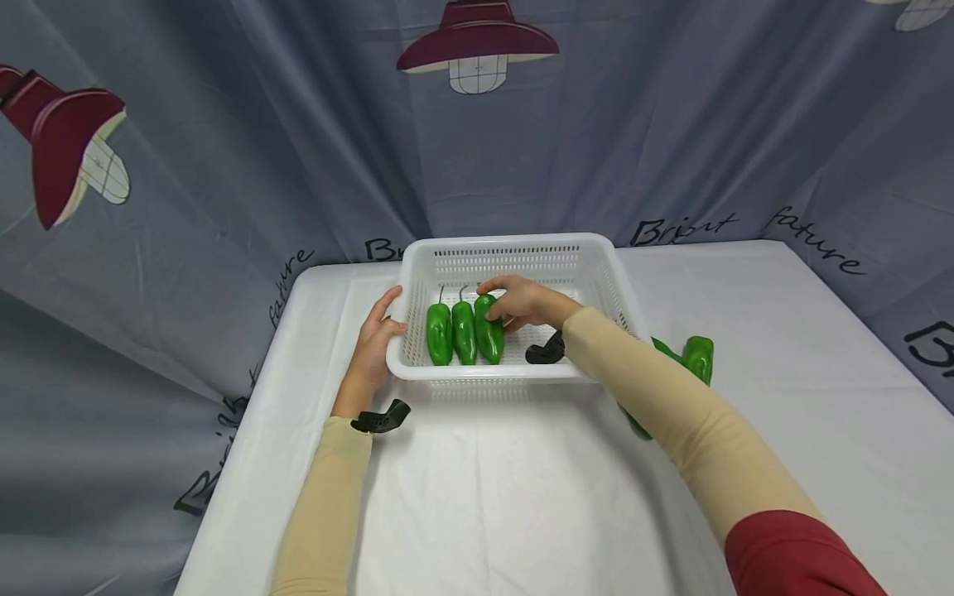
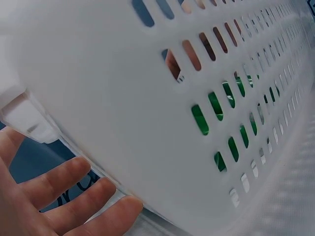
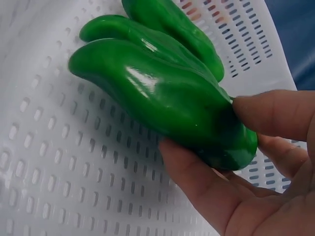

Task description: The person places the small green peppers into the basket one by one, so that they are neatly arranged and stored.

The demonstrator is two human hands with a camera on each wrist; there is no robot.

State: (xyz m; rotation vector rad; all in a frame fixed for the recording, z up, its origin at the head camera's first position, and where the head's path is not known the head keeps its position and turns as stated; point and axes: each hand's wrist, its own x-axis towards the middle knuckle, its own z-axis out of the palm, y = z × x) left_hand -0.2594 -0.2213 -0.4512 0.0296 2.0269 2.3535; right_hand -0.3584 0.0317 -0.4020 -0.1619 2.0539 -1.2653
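Note:
In the head view, a white plastic basket (image 1: 514, 372) holds three green peppers lying side by side. My right hand (image 1: 524, 300) reaches inside and holds the rightmost pepper (image 1: 488, 335) near its stem end. Seen from the right wrist, thumb and fingers lie about that end of the pepper (image 3: 162, 98), which rests against its neighbours. The middle pepper (image 1: 464, 333) and the left pepper (image 1: 440, 334) have thin stems pointing to the back. At the basket's left rim, my left hand (image 1: 373, 352) touches the edge with extended fingers; the left wrist view shows these fingertips (image 2: 125, 206) against the rim.
More green peppers (image 1: 698, 358) lie on the white-covered table (image 1: 477, 497) to the right of the basket, partly hidden by my right forearm. A grey-blue curtain (image 1: 335, 165) with printed lamps hangs behind the table and along its sides.

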